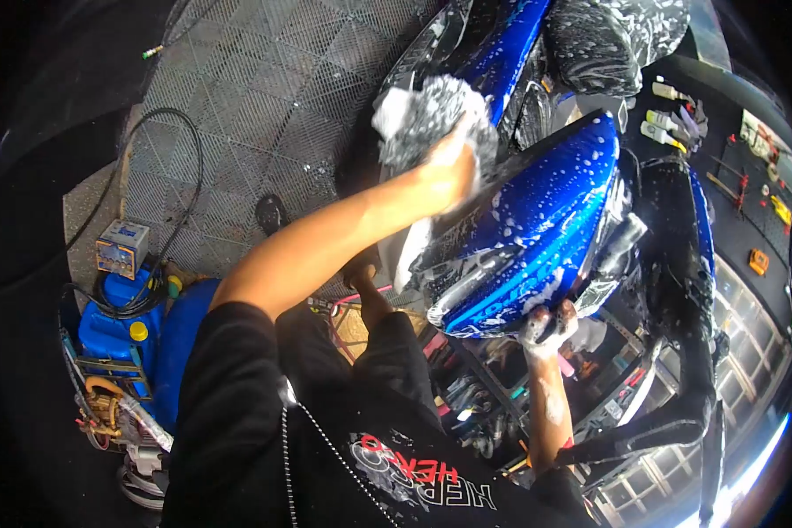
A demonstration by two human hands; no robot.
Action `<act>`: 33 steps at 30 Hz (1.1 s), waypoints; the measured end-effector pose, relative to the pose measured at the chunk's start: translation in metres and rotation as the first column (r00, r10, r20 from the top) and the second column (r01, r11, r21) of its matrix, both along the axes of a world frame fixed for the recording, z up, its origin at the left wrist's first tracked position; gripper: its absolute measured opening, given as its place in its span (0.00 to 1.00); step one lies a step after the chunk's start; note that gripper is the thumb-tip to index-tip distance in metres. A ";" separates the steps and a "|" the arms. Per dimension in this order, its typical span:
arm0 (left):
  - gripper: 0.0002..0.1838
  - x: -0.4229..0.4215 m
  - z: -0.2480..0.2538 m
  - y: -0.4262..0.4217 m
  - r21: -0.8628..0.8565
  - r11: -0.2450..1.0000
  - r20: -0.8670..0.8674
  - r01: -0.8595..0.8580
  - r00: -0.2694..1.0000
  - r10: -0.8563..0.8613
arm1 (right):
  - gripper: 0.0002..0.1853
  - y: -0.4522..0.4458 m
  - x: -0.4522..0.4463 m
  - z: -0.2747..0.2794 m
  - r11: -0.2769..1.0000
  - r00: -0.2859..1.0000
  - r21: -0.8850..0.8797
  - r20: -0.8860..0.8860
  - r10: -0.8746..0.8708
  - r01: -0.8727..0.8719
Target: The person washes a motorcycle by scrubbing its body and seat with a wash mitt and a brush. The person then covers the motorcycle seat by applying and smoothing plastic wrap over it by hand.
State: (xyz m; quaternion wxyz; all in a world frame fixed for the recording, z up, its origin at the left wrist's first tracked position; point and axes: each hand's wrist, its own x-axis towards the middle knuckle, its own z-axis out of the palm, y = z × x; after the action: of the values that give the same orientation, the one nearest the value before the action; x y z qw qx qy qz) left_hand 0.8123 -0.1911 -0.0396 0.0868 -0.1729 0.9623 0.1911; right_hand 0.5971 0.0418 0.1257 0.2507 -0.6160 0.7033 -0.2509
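Observation:
My left hand (453,167) holds a grey wash mitt or cloth (422,119) covered in thick white foam, over the upper part of a soapy motorcycle; motion blurs it slightly. My right hand (550,327), foamy and with bent fingers, grips the lower edge of a glossy blue body panel (546,220). White suds and drops dot the panel. Further up, a second blue panel (506,53) and a black soapy part (598,44) show. A black foamy part (678,246) stands to the right of the panel.
Grey grid flooring (246,106) carries a black hose (201,167). At the left are a blue jug (119,317), a box (123,246) and a brass-coloured pump (106,409). Bottles (664,132) and tools lie on a dark surface at the upper right. A tool rack (493,396) stands below the panel.

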 end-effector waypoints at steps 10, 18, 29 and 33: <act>0.27 0.084 0.006 0.033 0.560 0.817 -0.423 -0.139 0.799 0.426 | 0.24 -0.020 0.000 0.001 0.910 0.848 -0.177 -0.461 0.261 -0.375; 0.48 0.079 0.044 0.149 0.913 0.170 -0.193 0.370 0.024 0.981 | 0.22 -0.027 0.011 0.005 0.894 0.831 -0.181 -0.479 0.283 -0.409; 0.32 -0.017 0.100 -0.094 0.822 0.482 -0.539 0.303 0.141 0.831 | 0.13 -0.022 0.027 0.008 0.996 0.996 0.044 -0.022 -0.082 0.083; 0.28 -0.051 0.050 -0.133 0.598 -0.241 -0.285 0.764 0.484 0.827 | 0.08 -0.038 0.030 0.022 0.968 0.904 -0.038 -0.368 0.218 -0.249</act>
State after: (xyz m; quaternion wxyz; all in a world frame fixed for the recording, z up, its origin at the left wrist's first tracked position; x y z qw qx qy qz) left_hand 0.7616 -0.3241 0.0107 -0.3290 0.0609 0.2239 0.9154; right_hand 0.6270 0.0037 0.1473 0.1193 -0.7415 0.6471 -0.1312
